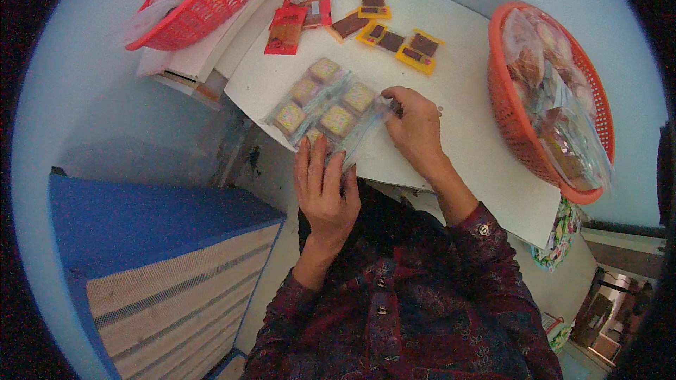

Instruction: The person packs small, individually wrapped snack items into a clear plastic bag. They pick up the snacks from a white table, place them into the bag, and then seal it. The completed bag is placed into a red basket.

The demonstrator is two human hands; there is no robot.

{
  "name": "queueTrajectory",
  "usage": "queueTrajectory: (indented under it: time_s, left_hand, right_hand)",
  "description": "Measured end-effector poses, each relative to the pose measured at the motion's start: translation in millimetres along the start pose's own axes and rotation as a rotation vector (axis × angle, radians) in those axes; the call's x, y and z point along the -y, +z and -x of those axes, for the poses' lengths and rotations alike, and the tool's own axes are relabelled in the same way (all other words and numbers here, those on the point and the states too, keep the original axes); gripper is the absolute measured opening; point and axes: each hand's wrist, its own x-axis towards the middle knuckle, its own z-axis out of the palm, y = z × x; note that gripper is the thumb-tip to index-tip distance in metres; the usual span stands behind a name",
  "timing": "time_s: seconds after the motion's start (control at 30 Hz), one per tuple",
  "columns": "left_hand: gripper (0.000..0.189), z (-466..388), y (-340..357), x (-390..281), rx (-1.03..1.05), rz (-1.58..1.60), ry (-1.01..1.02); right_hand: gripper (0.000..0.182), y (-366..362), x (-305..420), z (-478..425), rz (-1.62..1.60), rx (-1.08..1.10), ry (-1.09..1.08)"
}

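Note:
Two clear plastic packs of small square cakes [338, 119] with speckled tops lie side by side near the table's front left edge. My left hand [326, 190] rests its fingertips flat on the near end of the closer pack, covering part of a cake. At that pack's right end, my right hand [417, 121] pinches the clear plastic edge between thumb and fingers. The farther pack, with its own cakes [305, 91], lies just beyond and apart from both hands.
Red packets [285, 31] and yellow-edged packets [391, 39] with brown contents lie farther back on the white table [459, 74]. A red plastic basket [528, 132] of bagged items stands at right, another red basket [211, 5] at upper left. Below left is a blue mesh-fronted rack [158, 221].

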Motion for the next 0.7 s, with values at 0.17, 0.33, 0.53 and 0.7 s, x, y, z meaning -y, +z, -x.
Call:
queueTrajectory:
  time_s: [0.17,0.33,0.53,0.7]
  left_hand:
    - [0.028,-8,5,0,-0.011,0.011,-0.046]
    - [0.032,-23,6,-7,0.009,-0.030,-0.127]
    - [0.025,-19,8,11,0.042,-0.109,-0.068]
    - [0.028,-19,2,11,0.071,-0.087,-0.068]
  right_hand:
    - [0.018,6,1,3,0.003,-0.116,0.006]
    - [0.012,-1,5,3,0.046,-0.074,0.054]
    - [0.013,-4,4,12,0.054,-0.063,0.072]
    - [0.014,-6,5,17,0.013,-0.064,0.054]
